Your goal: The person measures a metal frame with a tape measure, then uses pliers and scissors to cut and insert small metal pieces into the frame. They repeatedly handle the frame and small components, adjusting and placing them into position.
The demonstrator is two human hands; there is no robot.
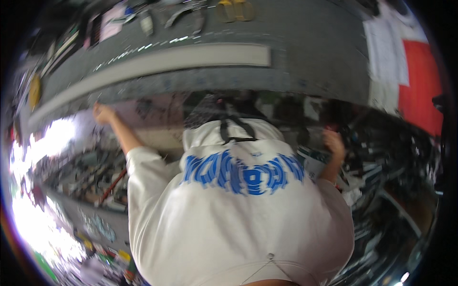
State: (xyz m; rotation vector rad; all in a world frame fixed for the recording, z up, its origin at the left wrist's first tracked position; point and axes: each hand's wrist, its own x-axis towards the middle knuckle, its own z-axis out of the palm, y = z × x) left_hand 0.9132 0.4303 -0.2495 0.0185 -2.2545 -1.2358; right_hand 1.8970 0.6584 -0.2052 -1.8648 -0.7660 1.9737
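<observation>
Workbench point(324, 62) spans the upper frame. At the centre left we see the left hand point(102, 114), fingers seemingly curled, near the bench's front; blur keeps us from telling whether it grips anything. From the left side toward the upper centre, the long pale strip point(176, 58) lies flat along that front, with no visible contact from either hand. A yellow object point(234, 10) sits at the top. At the centre right, well apart from the left, we find the right hand point(336, 143), raised and blurred, its hold likewise unclear. A white sheet point(389, 57) and a red sheet point(422, 86) occupy the upper right. For sound handling, we judge, so long a strip wants steady hands and two well-spaced supports against flexing.
</observation>
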